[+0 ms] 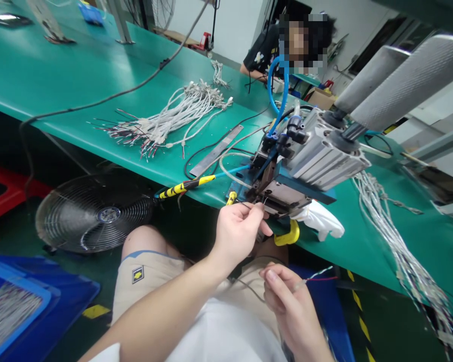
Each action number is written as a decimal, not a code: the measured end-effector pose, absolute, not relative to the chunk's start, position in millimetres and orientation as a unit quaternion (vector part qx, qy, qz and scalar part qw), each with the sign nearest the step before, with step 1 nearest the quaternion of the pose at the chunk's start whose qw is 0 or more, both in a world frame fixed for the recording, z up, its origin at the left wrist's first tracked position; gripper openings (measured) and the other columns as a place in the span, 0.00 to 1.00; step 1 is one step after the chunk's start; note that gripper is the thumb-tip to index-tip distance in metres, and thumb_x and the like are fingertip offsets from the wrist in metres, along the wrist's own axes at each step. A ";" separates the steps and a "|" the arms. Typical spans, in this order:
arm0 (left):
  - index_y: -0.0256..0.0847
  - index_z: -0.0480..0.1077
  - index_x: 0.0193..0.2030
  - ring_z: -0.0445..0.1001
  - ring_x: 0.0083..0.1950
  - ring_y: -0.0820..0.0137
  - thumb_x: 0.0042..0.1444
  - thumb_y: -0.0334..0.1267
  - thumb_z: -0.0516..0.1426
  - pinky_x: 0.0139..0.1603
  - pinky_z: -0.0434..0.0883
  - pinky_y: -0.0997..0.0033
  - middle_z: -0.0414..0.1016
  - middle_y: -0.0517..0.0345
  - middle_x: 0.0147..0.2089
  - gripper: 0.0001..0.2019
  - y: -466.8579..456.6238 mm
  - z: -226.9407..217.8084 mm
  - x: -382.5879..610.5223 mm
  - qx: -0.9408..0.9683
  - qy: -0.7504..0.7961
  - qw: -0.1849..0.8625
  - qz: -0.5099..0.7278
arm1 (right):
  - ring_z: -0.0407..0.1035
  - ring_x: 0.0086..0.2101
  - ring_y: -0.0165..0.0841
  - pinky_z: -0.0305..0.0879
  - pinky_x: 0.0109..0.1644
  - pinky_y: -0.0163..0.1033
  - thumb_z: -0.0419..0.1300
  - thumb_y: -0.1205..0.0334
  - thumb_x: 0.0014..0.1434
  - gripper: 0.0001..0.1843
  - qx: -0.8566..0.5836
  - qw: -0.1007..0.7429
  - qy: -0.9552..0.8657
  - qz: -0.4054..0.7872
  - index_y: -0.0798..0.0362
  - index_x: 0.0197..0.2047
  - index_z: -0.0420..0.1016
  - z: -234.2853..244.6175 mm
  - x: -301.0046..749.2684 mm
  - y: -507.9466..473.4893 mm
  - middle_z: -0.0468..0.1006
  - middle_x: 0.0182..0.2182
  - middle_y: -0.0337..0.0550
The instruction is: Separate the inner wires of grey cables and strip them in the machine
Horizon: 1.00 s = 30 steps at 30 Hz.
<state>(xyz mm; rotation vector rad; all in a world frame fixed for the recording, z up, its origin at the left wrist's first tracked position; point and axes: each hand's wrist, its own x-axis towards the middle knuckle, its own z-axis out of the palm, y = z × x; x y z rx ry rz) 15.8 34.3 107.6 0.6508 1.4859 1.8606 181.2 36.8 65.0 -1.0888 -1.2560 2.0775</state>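
Observation:
My left hand (237, 232) is raised to the front of a small pneumatic press (305, 161) at the bench edge, pinching a thin wire whose tip sits at the machine's jaw (263, 201). Lower down over my lap, my right hand (289, 301) pinches a thin grey cable (309, 279) with red, blue and white strands fanning from its end. A grey lead loops between the two hands.
A green bench (60, 75) carries a bundle of white cables (173, 118), a metal ruler (216, 150) and more cables (396, 236) hanging at the right. A floor fan (94, 213) stands below, a blue bin (18, 306) at left. Another person sits behind the bench.

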 end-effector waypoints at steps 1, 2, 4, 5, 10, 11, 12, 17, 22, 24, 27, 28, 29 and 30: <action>0.38 0.76 0.18 0.71 0.23 0.73 0.61 0.40 0.56 0.23 0.61 0.75 0.76 0.56 0.18 0.20 34.3 107.5 15.9 0.248 0.568 0.330 0.712 | 0.38 0.18 0.19 0.33 0.20 0.30 0.70 0.50 0.53 0.16 -0.397 0.237 -0.459 0.758 0.56 0.30 0.79 64.7 181.4 36.6 0.52 0.16 0.27; 0.38 0.76 0.18 0.71 0.24 0.73 0.61 0.40 0.56 0.23 0.61 0.75 0.76 0.55 0.18 0.20 34.3 107.5 15.9 0.248 0.569 0.329 0.712 | 0.38 0.18 0.19 0.33 0.20 0.30 0.70 0.50 0.53 0.16 -0.398 0.236 -0.460 0.758 0.56 0.30 0.79 64.5 181.6 36.3 0.52 0.16 0.27; 0.38 0.76 0.18 0.71 0.24 0.73 0.61 0.40 0.56 0.23 0.61 0.75 0.77 0.55 0.19 0.20 34.3 107.4 15.9 0.247 0.571 0.328 0.711 | 0.38 0.18 0.19 0.33 0.20 0.30 0.70 0.50 0.53 0.16 -0.401 0.235 -0.462 0.756 0.56 0.30 0.78 64.3 181.8 35.8 0.53 0.16 0.27; 0.37 0.76 0.19 0.71 0.24 0.73 0.61 0.40 0.56 0.23 0.61 0.75 0.77 0.54 0.19 0.20 34.2 107.4 15.9 0.247 0.571 0.328 0.711 | 0.38 0.18 0.19 0.32 0.20 0.31 0.70 0.50 0.53 0.16 -0.403 0.235 -0.462 0.754 0.56 0.30 0.78 64.3 181.8 35.7 0.53 0.16 0.28; 0.38 0.76 0.19 0.71 0.24 0.73 0.61 0.40 0.56 0.23 0.61 0.75 0.76 0.55 0.18 0.21 33.5 107.0 16.6 0.249 0.568 0.326 0.714 | 0.39 0.17 0.19 0.32 0.20 0.31 0.70 0.51 0.53 0.16 -0.403 0.243 -0.457 0.755 0.56 0.31 0.79 66.1 179.0 36.4 0.52 0.16 0.27; 0.38 0.76 0.19 0.72 0.25 0.73 0.61 0.40 0.55 0.24 0.61 0.75 0.76 0.55 0.18 0.21 33.4 106.9 16.7 0.249 0.568 0.326 0.714 | 0.38 0.17 0.19 0.32 0.20 0.31 0.70 0.51 0.53 0.15 -0.401 0.245 -0.457 0.755 0.56 0.32 0.79 66.7 178.2 36.6 0.51 0.16 0.26; 0.38 0.76 0.18 0.72 0.25 0.73 0.61 0.40 0.55 0.24 0.61 0.75 0.76 0.55 0.18 0.21 33.3 106.9 16.8 0.250 0.568 0.325 0.714 | 0.38 0.17 0.19 0.33 0.20 0.31 0.70 0.51 0.53 0.15 -0.398 0.246 -0.457 0.756 0.56 0.31 0.79 67.2 177.4 36.7 0.51 0.16 0.26; 0.38 0.75 0.18 0.72 0.26 0.72 0.61 0.41 0.55 0.25 0.62 0.75 0.77 0.55 0.19 0.22 33.3 106.2 17.0 0.250 0.570 0.325 0.712 | 0.39 0.17 0.19 0.33 0.20 0.31 0.70 0.51 0.53 0.15 -0.389 0.237 -0.461 0.762 0.56 0.31 0.79 66.5 175.2 36.3 0.51 0.16 0.26; 0.38 0.75 0.18 0.73 0.27 0.71 0.61 0.41 0.55 0.28 0.63 0.74 0.77 0.54 0.20 0.21 33.4 106.3 17.2 0.249 0.571 0.326 0.711 | 0.38 0.18 0.20 0.33 0.20 0.31 0.69 0.51 0.54 0.15 -0.395 0.235 -0.461 0.759 0.56 0.32 0.79 63.8 176.6 35.6 0.51 0.16 0.26; 0.39 0.75 0.17 0.73 0.27 0.71 0.61 0.40 0.55 0.28 0.64 0.74 0.77 0.55 0.19 0.21 33.3 107.4 17.4 0.248 0.569 0.327 0.712 | 0.38 0.18 0.20 0.33 0.20 0.31 0.69 0.52 0.54 0.15 -0.397 0.236 -0.459 0.759 0.56 0.32 0.78 64.0 177.2 35.5 0.51 0.16 0.26; 0.39 0.75 0.17 0.73 0.26 0.71 0.61 0.40 0.55 0.28 0.64 0.74 0.77 0.55 0.19 0.21 32.7 109.0 17.8 0.247 0.568 0.330 0.713 | 0.38 0.18 0.20 0.33 0.20 0.31 0.69 0.51 0.54 0.15 -0.401 0.235 -0.462 0.755 0.57 0.32 0.78 65.0 177.5 35.3 0.51 0.16 0.27; 0.39 0.75 0.17 0.73 0.26 0.71 0.61 0.40 0.55 0.28 0.64 0.74 0.76 0.55 0.19 0.22 32.5 109.3 17.8 0.246 0.569 0.330 0.712 | 0.38 0.18 0.20 0.33 0.21 0.31 0.69 0.51 0.54 0.16 -0.402 0.234 -0.464 0.754 0.57 0.32 0.78 65.2 177.5 35.3 0.51 0.16 0.27; 0.39 0.75 0.17 0.73 0.26 0.71 0.61 0.40 0.55 0.29 0.64 0.74 0.77 0.55 0.19 0.22 32.3 109.5 17.9 0.246 0.569 0.330 0.712 | 0.38 0.18 0.20 0.33 0.21 0.32 0.69 0.51 0.54 0.16 -0.404 0.234 -0.465 0.753 0.57 0.32 0.78 65.3 177.5 35.2 0.52 0.16 0.27; 0.39 0.74 0.17 0.73 0.25 0.71 0.61 0.40 0.55 0.28 0.65 0.73 0.77 0.55 0.19 0.22 32.1 109.6 18.0 0.245 0.571 0.330 0.711 | 0.38 0.18 0.20 0.33 0.21 0.32 0.69 0.51 0.54 0.16 -0.405 0.234 -0.465 0.752 0.57 0.32 0.78 65.3 177.4 35.1 0.52 0.17 0.27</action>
